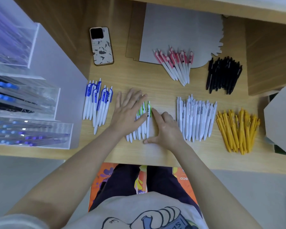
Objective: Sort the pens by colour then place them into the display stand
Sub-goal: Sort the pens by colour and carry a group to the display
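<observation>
Left hand (130,109): flat, fingers straight and spread, palm down on the green pens (143,124); holds nothing.
Right hand (165,128): index finger stretched to the clip of the outermost green pen, thumb lying out along the desk (155,154) at the tips, other fingers curled; nothing gripped.
Green pens: white barrels, green clips, in a row under the left hand and just left of the right hand.
Blue pens (97,103): left of the left hand, near the stand (31,113).
White pens (195,118): just right of the right hand.
Yellow pens (238,131): further right, past the white ones.
Pink pens (177,66): beyond the right hand, partly on grey card (180,27).
Black pens (223,75): beyond and right of the right hand.
Stand: clear tiered acrylic, well left of the left hand, already holding blue-tipped pens.
Phone (101,46): beyond the left hand, face down.
Step, as judged: squaring the green group; sorting looks nearly done, these six groups not yet in the stand.
Method advice: keep the left palm light so barrels do not roll; push stray pens in with the right finger; even the tips against the thumb before lifting.
Writing: barcode-like labels on clips, unreadable; print on the orange sheet (102,179) below the desk too partial to read.
</observation>
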Tool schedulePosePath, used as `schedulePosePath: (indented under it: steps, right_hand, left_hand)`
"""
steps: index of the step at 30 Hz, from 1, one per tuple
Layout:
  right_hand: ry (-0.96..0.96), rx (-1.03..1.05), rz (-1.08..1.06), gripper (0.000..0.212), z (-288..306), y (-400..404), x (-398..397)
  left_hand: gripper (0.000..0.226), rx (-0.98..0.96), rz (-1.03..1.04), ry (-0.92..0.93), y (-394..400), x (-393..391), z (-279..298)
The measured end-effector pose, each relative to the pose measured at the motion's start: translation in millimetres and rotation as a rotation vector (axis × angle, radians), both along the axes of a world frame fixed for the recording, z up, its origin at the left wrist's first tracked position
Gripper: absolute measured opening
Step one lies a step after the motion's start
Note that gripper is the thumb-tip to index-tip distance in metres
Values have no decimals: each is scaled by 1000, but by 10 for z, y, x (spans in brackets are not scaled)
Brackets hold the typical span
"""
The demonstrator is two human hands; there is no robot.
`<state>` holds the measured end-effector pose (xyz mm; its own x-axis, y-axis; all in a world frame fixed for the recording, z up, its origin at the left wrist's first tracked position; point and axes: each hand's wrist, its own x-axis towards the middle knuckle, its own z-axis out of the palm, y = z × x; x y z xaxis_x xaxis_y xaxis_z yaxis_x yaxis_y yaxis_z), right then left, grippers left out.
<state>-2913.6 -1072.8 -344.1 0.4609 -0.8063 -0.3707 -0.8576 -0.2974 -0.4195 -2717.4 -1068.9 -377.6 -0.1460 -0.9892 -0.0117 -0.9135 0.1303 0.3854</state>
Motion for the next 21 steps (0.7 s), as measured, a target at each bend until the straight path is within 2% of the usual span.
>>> schedulePosePath:
  steps: [5,9,11,14,17,21]
  right_hand:
    - [-44,-29,-6,119,12,-61,0]
    - [-37,79,-20,114,136,-139,-17]
    - [-133,23,-112,107,234,-257,-73]
    - [-257,-203,-336,97,336,-587,-198]
    - [-333,-309,-574,98,338,-1035,-244]
    - [-251,-274,-568,107,99,-1612,-121]
  left_hand:
    - [66,57,-29,5,75,2,-57]
    - [66,45,-4,22,65,-16,-13]
    - [68,75,18,-10,19,-74,44]
    - [74,163,96,-107,-77,-206,73]
    - [76,200,169,-153,-129,-250,4]
    - [75,149,183,-165,-116,-252,-77]
